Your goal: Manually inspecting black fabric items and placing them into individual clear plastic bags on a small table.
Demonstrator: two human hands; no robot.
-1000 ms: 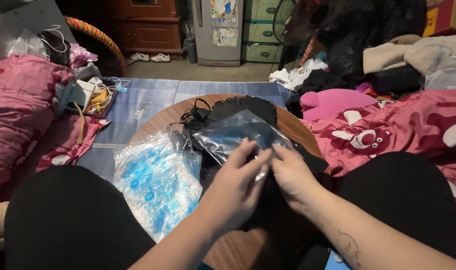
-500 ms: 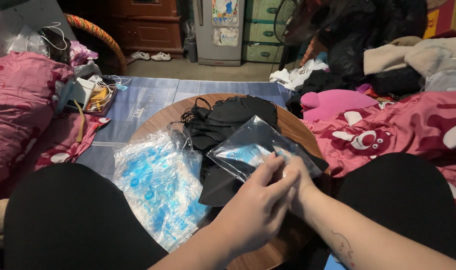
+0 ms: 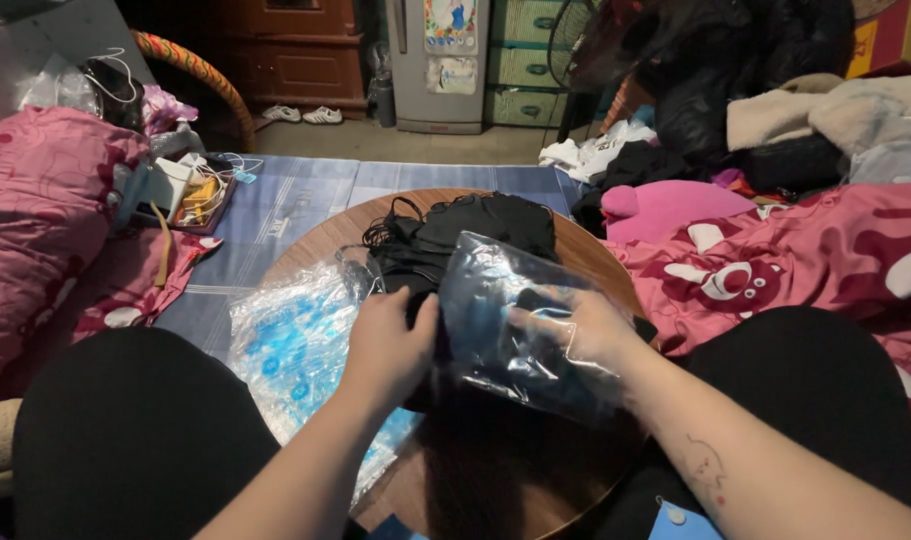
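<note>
I see a cluttered room floor with a blue mat, pink printed bedding on the left and more pink bedding on the right, and between them the round wooden bench over which the person sits cross-legged. On the bench's far half lies a pile of black face masks, ear loops trailing at its left edge; on the near left a stack of clear plastic bags with blue print hangs partly over the rim. Smaller still, in front of the pile, is the clear plastic bag being worked, held up off the bench and tilted, with something dark showing through it. The right hand is inside or behind the film, its grip closed on the bag's right side; I cannot tell which. The left hand curls at the bag's left edge, against dark material there, fingers closed, though what exactly they pinch is hidden. To my eye, doing this well means keeping the mouth of the bag spread wide with one hand, keeping the black piece flat and its loops tucked, and not crumpling the thin film.
</note>
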